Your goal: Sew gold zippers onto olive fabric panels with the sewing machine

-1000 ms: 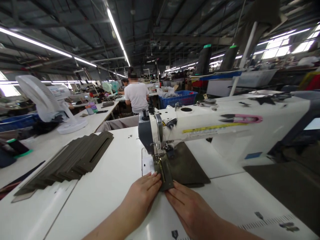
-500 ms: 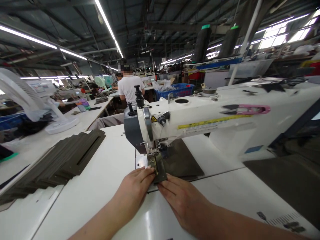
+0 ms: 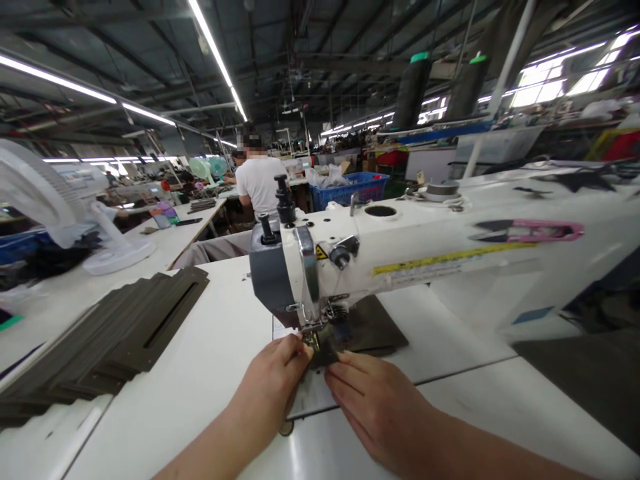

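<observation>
A white sewing machine (image 3: 425, 247) stands over the table, its needle area just beyond my hands. Beneath its presser foot lies a small dark olive piece (image 3: 326, 352) with a yellowish strip along its left part. My left hand (image 3: 275, 377) pinches the left edge of this piece, fingers pressed together. At its right near corner, my right hand (image 3: 367, 393) grips the edge with closed fingers. A larger dark panel (image 3: 380, 327) lies flat behind and to the right, partly hidden by the machine head.
A stack of dark olive pieces (image 3: 125, 327) lies at left, near a white fan (image 3: 117, 257). Pink snips (image 3: 545, 231) rest on the machine arm. Another dark panel (image 3: 585, 373) is at right. A person in a white shirt (image 3: 263, 180) sits beyond, beside a blue basket (image 3: 350, 190).
The small piece has moved away from me, further under the presser foot, with its yellowish strip. My fingers have bent more around its edges. The camera view has shifted slightly.
</observation>
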A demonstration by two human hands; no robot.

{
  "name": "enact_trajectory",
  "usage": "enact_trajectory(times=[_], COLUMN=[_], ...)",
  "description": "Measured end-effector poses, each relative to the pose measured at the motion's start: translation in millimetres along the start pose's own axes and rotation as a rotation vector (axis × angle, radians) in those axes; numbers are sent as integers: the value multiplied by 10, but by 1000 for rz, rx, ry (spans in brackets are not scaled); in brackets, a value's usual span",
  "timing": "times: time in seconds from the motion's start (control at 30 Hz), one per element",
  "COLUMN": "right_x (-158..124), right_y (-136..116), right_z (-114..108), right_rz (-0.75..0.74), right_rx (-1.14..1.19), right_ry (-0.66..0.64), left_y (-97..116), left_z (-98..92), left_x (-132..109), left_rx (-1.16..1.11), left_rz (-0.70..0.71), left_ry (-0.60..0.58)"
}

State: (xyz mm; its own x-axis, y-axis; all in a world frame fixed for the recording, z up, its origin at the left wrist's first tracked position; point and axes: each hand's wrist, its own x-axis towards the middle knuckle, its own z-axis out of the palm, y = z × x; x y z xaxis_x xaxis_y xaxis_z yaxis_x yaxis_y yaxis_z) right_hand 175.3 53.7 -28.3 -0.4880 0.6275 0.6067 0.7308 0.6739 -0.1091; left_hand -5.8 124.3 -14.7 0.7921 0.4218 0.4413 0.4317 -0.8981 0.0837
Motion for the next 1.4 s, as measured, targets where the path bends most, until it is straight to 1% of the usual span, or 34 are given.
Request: enact_trajectory(times=[0.1,0.2,0.27,0.33,0.4,0.5,0.73,0.9,1.0,1.13,1.4], right_x=[24,58,72,81,96,131,175,204,220,226,217], right_y=[6,64,112,143,155,162,227,256,268,280,270], right_z=[-16,80,166,220,230,205,193,169,162,169,164], right_rz=[-22,29,55,56,47,47,72,86,105,116,123], right_rx=[-127,-149,-121,-102,-100,-94,-3,19,40,53,55], right_ry=[80,118,93,66,71,94,40,9,-3,-23,-48], left_y=[25,56,59,45,21,-13,-30,-26,-31,-39,-78], left_z=[-1,8,22,33,37,36,57,100,118,119,109], left_x=[-34,-85,-104,-100,-75,-28,4,3,4,2,5], left_rx=[44,94,115,132,140,143,103,55,37,31,51], left_rz=[10,4,15,51,92,118,79,-12,-40,-51,-11], left_ry=[14,62,92,86,75,78,82,91,74,64,58])
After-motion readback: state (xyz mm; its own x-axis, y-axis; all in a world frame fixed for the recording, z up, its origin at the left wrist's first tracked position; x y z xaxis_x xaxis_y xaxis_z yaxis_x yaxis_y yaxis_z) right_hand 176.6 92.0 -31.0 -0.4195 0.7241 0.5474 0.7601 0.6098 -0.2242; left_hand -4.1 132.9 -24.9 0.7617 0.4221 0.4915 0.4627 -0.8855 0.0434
